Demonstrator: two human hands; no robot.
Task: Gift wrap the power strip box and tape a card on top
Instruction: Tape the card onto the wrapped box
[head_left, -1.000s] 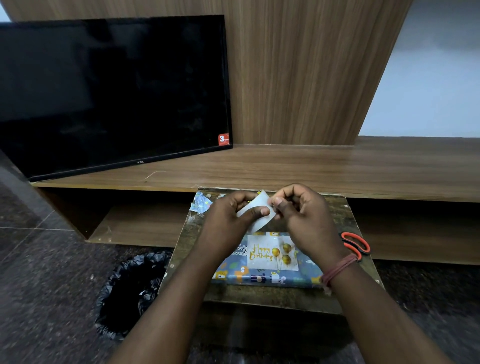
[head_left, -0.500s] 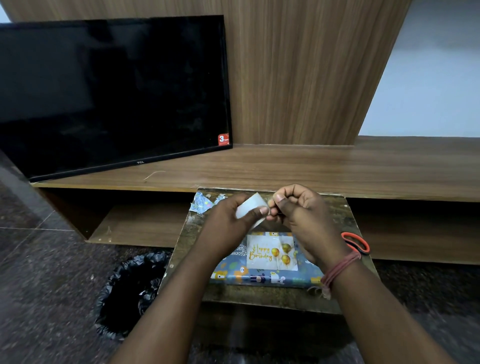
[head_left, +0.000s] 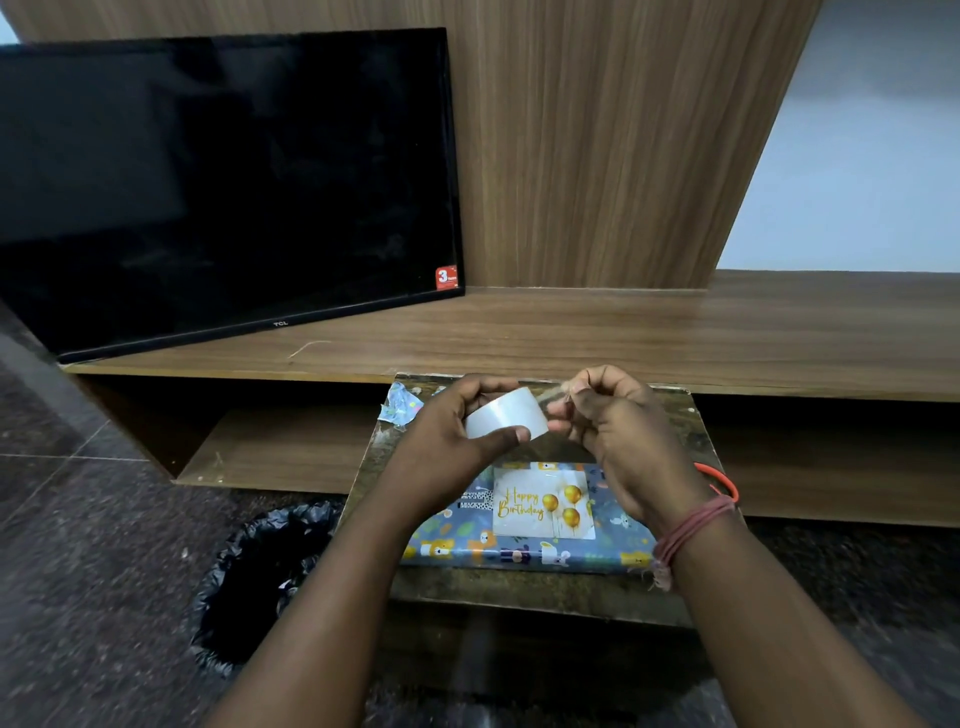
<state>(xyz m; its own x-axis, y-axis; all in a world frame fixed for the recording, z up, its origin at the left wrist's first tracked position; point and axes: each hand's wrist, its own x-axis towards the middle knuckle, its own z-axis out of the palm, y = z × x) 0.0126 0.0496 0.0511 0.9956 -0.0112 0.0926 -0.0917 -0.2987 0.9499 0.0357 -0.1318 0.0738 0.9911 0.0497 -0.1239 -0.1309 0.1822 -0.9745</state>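
Left hand (head_left: 457, 436) gripping tape roll (head_left: 506, 420), right hand (head_left: 618, 431) pinching its pulled end, both above card (head_left: 540, 501) on wrapped box (head_left: 613, 551)

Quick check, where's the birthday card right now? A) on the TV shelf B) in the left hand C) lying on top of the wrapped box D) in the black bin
C: the card lies flat on top of the wrapped box, while the left hand holds the tape roll and the right hand pinches its pulled end.
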